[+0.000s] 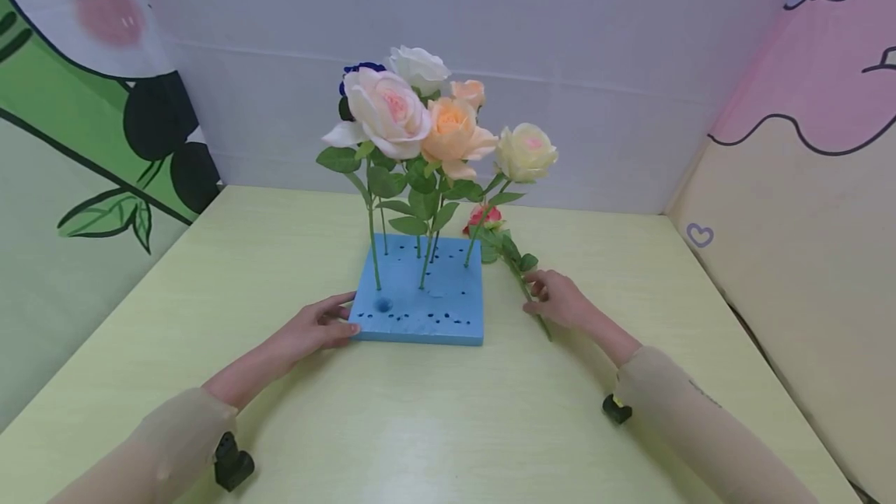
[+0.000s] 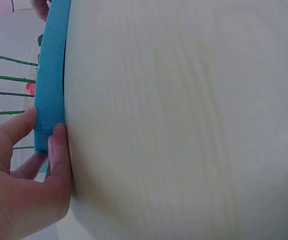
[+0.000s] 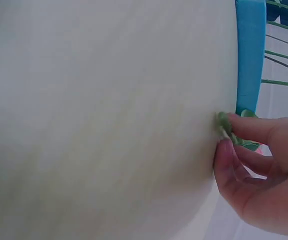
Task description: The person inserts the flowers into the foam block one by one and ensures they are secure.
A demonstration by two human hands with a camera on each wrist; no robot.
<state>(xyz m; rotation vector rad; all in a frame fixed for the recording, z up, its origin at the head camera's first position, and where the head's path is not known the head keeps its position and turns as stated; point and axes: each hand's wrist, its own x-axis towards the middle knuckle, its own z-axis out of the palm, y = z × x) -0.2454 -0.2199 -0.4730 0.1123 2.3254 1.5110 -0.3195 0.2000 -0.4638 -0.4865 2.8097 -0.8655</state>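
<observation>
My left hand (image 1: 313, 330) grips the near left corner of a blue foam board (image 1: 455, 309), thumb on top and fingers at its side and underside, as the left wrist view shows. Several artificial roses stand in the board: a pale pink rose (image 1: 387, 113), a white rose (image 1: 418, 70), a peach rose (image 1: 453, 133), a cream rose (image 1: 526, 152) leaning right, and a partly hidden dark blue rose (image 1: 362, 68). Right of the board, my right hand (image 1: 562, 302) pinches the green stem (image 3: 224, 127) of a red rose (image 1: 484, 218), whose bloom lies toward the back.
Small holes dot the board's top, with a larger hole (image 1: 383, 306) near its front left. The pale wooden table (image 1: 420, 418) ends at a grey-white back wall (image 1: 595, 84). Painted side panels stand left and right.
</observation>
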